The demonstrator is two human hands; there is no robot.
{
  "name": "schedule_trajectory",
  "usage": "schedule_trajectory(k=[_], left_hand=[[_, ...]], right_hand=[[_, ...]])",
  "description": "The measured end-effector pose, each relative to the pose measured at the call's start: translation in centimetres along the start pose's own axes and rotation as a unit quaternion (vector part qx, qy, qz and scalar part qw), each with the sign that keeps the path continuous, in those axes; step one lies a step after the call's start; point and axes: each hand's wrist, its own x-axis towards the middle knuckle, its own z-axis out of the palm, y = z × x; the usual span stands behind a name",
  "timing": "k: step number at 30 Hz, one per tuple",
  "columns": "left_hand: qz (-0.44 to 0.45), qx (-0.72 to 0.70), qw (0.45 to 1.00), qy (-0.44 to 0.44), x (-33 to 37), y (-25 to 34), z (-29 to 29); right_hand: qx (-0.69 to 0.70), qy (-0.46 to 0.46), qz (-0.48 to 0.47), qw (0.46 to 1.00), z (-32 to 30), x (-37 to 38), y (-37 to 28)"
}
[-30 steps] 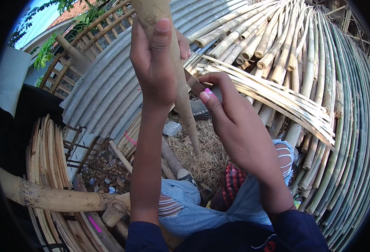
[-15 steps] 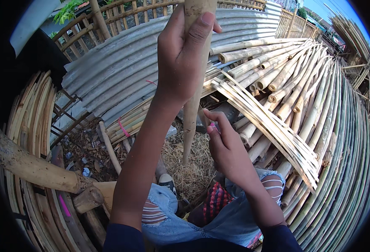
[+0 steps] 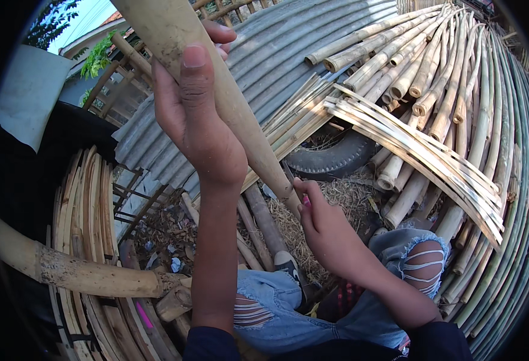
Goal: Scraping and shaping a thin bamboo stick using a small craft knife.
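Note:
My left hand [image 3: 201, 120] is wrapped around a thick pale bamboo pole [image 3: 240, 111], its thumb lying along the near side and fingertips showing behind. The pole slants from the upper left down toward my right hand [image 3: 336, 231]. That hand is closed on a small knife [image 3: 306, 200]; a bit of pink shows between the fingers, and a thin dark blade edge sticks up beside the pole's lower part. Most of the knife is hidden by the hand. The blade lies against or very near the bamboo; I cannot tell which.
Split bamboo strips [image 3: 421, 159] lie across a large stack of bamboo poles [image 3: 499, 120] at right. A tyre [image 3: 330, 161] sits beyond my right hand. Corrugated sheeting [image 3: 276, 60] stands behind. At left, a horizontal bamboo beam [image 3: 90, 274] crosses in front of upright slats [image 3: 90, 204].
The pole has tilted, its upper end swinging to the left with my left hand, which is also lower. My right hand is slightly lower, still beside the pole's lower part. The view has shifted.

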Motion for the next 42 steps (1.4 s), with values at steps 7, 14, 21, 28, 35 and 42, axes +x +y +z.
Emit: schedule_trajectory(k=[7, 14, 21, 28, 35, 42], left_hand=[[0.010, -0.030, 0.998, -0.054, 0.1, 0.6, 0.3], [-0.019, -0.043, 0.998, -0.051, 0.1, 0.6, -0.8], [-0.020, -0.038, 0.998, -0.041, -0.3, 0.7, 1.1], [-0.021, -0.050, 0.997, -0.052, -0.3, 0.4, -1.2], [-0.027, -0.048, 0.998, -0.031, -0.8, 1.3, -0.3], [-0.022, -0.050, 0.998, -0.043, -1.1, 2.1, -0.2]], right_hand=[[0.082, -0.027, 0.070, 0.994, -1.1, -1.1, -0.1], [0.170, -0.007, 0.013, 0.985, -0.7, -1.3, -0.6], [0.160, -0.015, -0.009, 0.987, -2.3, -0.5, -1.3], [0.118, -0.042, 0.016, 0.992, -1.4, -0.4, -0.6], [0.128, -0.080, 0.031, 0.988, -3.6, -0.9, -2.5], [0.117, -0.089, 0.038, 0.988, -3.6, -1.2, -2.8]])
